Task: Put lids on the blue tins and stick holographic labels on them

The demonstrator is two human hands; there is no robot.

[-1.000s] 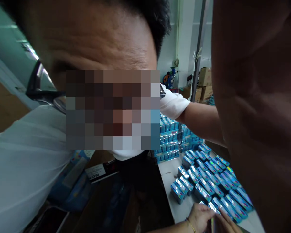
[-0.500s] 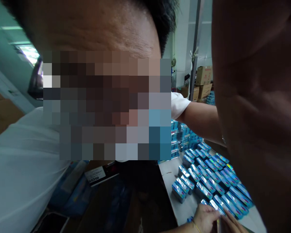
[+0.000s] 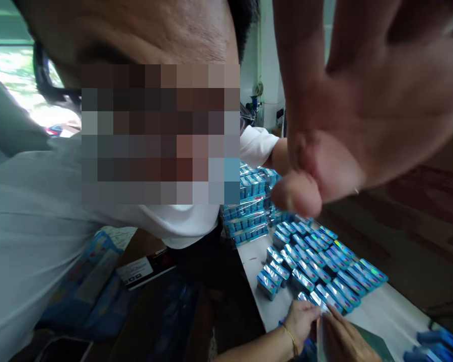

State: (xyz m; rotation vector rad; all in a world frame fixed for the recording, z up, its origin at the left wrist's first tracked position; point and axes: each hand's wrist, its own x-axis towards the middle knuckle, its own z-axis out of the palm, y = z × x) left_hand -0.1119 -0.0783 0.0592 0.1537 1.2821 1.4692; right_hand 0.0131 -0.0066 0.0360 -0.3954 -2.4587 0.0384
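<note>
My left hand (image 3: 301,318), with a thin yellow bracelet at the wrist, is closed in a pinch at the near edge of the rows of boxes. Beside it my right hand (image 3: 345,334) has its fingers held together, pressed on the same spot. Between the hands a pale, flat-edged piece shows; its kind is hidden. A dark green flat surface (image 3: 375,344) lies behind my right hand. Just beyond my fingertips stand several small shiny blue boxes (image 3: 335,294) in rows on the white tabletop (image 3: 394,301).
A co-worker in a white shirt (image 3: 30,211) leans in close; their raised hand (image 3: 362,115) fills the upper right. Wrapped stacks of blue boxes (image 3: 247,216) stand at the table's far end. A black-and-white carton (image 3: 145,271) lies left; blue items (image 3: 440,344) lie lower right.
The view has shifted, showing more of the table's right side. The co-worker's raised hand now shows its palm and fingers higher up. My hands stay together at the box rows.
</note>
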